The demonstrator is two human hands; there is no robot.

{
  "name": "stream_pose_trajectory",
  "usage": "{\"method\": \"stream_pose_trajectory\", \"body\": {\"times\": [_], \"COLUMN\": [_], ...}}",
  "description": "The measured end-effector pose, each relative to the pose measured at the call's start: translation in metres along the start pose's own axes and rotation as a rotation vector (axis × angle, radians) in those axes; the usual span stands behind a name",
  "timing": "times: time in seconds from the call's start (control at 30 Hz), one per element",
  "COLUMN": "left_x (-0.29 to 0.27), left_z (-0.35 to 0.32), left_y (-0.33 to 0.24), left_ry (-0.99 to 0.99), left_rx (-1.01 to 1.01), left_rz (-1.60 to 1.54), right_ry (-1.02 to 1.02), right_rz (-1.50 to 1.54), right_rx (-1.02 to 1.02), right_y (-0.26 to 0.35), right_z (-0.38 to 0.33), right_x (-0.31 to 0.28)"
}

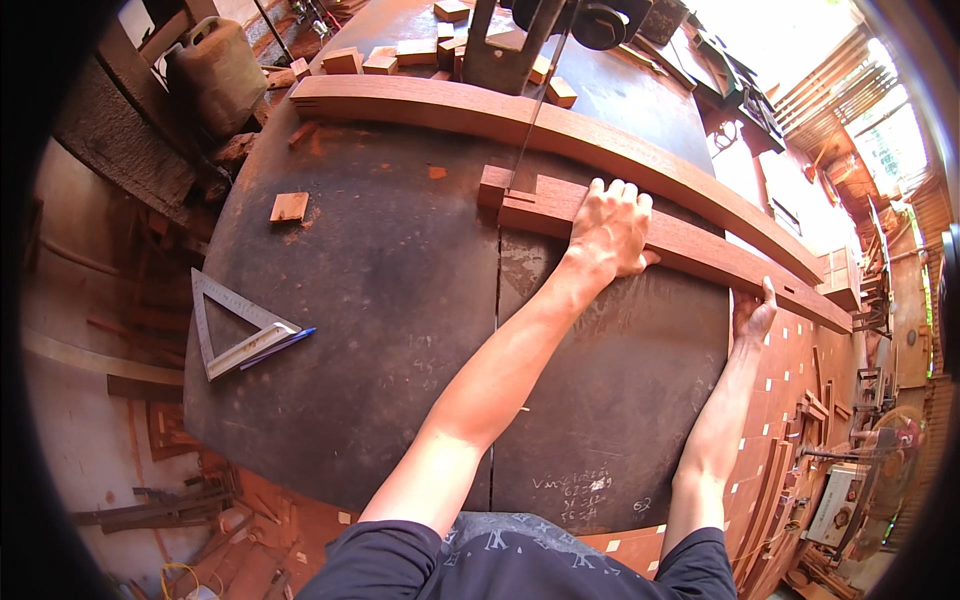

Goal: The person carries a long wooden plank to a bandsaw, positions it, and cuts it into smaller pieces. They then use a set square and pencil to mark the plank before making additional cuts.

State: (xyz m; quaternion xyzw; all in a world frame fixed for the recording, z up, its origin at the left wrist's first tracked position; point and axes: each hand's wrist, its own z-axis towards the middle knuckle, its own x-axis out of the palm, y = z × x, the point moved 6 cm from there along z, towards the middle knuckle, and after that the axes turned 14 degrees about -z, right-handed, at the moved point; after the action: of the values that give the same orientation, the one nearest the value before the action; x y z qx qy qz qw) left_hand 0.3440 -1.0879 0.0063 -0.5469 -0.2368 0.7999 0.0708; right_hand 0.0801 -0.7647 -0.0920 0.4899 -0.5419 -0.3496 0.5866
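Observation:
A long reddish wooden bar point(690, 250) lies across the dark metal band-saw table point(380, 300), its notched left end right at the thin vertical saw blade point(530, 130). My left hand point(610, 228) lies flat on top of the bar near that end, fingers spread over the wood. My right hand point(752, 312) grips the bar from below at the table's right edge. Behind the bar, a longer curved wooden board point(450, 108) runs across the table as a fence. A small cut-off piece point(492, 185) sits left of the blade.
A metal triangular square with a blue pen point(240, 335) lies on the table's left side. A small wood block point(289, 206) sits further back. Several offcuts point(400, 52) are piled behind the fence. A plastic canister point(215, 70) stands at far left. Wood parts cover the floor at right.

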Motion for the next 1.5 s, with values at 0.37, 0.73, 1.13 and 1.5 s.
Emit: {"method": "stream_pose_trajectory", "body": {"times": [0.37,0.73,1.13,1.5], "left_x": [-0.002,-0.006,-0.075,-0.107], "left_z": [-0.002,-0.024,-0.104,-0.117], "left_y": [0.000,-0.039,-0.144,-0.211], "left_ry": [0.014,-0.009,-0.616,-0.366], "left_rx": [-0.017,0.011,0.283,0.442], "left_rz": [-0.013,0.003,-0.352,-0.720], "right_ry": [0.022,-0.199,-0.126,0.350], "right_rz": [-0.052,-0.054,0.040,-0.130], "right_rx": [0.009,-0.153,-0.862,-1.066], "right_y": [-0.005,0.025,0.302,0.484], "right_z": [0.002,-0.014,-0.158,-0.295], "right_x": [0.002,-0.019,0.000,0.070]}}
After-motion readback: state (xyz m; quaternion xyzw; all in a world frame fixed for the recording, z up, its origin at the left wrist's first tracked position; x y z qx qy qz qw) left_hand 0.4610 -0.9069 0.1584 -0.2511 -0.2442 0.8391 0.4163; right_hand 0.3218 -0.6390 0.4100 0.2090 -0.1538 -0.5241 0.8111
